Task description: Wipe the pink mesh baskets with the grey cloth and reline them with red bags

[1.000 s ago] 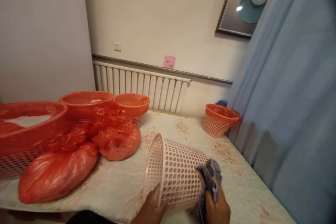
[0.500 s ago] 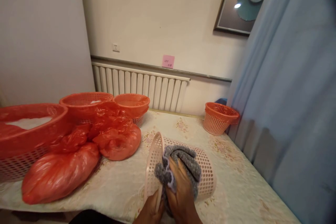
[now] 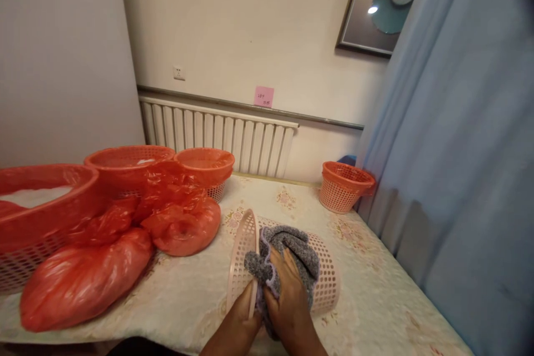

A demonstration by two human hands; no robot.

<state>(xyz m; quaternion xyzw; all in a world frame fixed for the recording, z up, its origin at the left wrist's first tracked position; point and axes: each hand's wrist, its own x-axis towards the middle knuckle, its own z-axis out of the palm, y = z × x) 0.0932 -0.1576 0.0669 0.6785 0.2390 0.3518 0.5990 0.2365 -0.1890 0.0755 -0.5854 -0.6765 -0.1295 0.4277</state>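
A pale pink plastic basket (image 3: 327,267) with a holed wall lies on its side, its mouth facing left. My left hand (image 3: 244,308) grips the near part of its rim, thumb on the inside. A grey cloth (image 3: 298,247) with a lilac edge is bunched over the basket's outer wall. Pressed on that cloth, my right hand (image 3: 287,289) has its fingers bent into the folds. One end of the cloth pokes over the rim near my left thumb. The fingertips of my left hand are hidden behind the rim and cloth.
Several baskets lined with red plastic bags stand at left, including a large one (image 3: 50,228). Two bulging red bags (image 3: 89,283) lie before them. Another red-lined basket (image 3: 342,192) stands at back right beside a blue curtain (image 3: 450,150). A flowered tablecloth (image 3: 375,295) covers the table.
The view has shifted slightly, so most things sit a little further left. My right hand and the cloth have moved only slightly on the basket wall. My left hand keeps its rim grip.
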